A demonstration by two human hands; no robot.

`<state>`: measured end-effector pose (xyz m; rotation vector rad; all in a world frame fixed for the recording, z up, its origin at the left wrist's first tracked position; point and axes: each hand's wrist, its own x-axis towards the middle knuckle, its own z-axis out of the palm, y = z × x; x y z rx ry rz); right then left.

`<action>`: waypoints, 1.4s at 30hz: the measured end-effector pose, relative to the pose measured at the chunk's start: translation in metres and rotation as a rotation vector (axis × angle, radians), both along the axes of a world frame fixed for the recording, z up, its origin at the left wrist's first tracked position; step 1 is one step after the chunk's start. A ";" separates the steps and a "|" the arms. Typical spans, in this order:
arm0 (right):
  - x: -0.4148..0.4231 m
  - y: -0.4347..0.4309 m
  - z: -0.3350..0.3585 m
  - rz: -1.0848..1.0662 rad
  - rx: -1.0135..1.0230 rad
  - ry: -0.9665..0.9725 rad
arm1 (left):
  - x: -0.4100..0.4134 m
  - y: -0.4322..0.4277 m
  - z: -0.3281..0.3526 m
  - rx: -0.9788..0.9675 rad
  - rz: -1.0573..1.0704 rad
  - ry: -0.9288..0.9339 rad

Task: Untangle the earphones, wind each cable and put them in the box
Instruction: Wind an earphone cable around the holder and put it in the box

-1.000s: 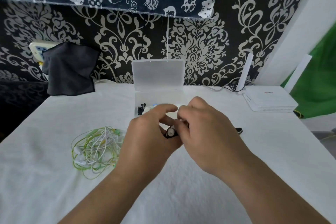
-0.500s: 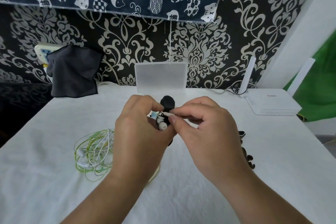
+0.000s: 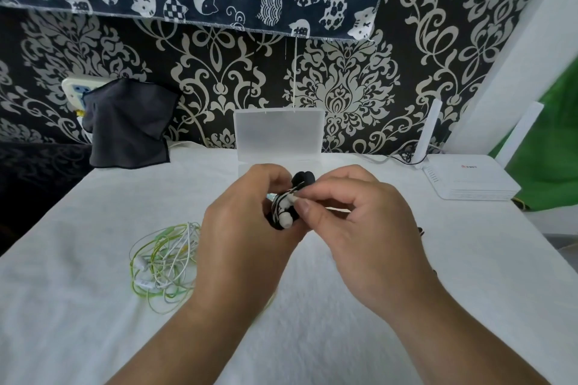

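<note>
Lifted since before, my left hand (image 3: 237, 228) grips the wound earphones (image 3: 283, 212), right hand (image 3: 353, 222) pinches their cable (image 3: 293, 196); box (image 3: 278, 134) base hidden.

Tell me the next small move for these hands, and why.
Probably tuck the cable end the right hand pinches under the wraps. The left hand grips a black bundle wound with white cable, an earbud sticking out; the open box stands behind, and the green-white tangle lies apart.

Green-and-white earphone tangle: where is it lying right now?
In the head view the earphone tangle lies loose on the white table, left of centre, beside the left hand and nearer the camera than the clear box.
</note>
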<state>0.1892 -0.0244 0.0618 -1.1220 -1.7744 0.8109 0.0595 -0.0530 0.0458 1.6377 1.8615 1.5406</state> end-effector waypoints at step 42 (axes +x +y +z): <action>0.012 0.010 0.003 0.086 -0.253 0.333 | -0.006 0.005 0.008 0.009 -0.349 -0.510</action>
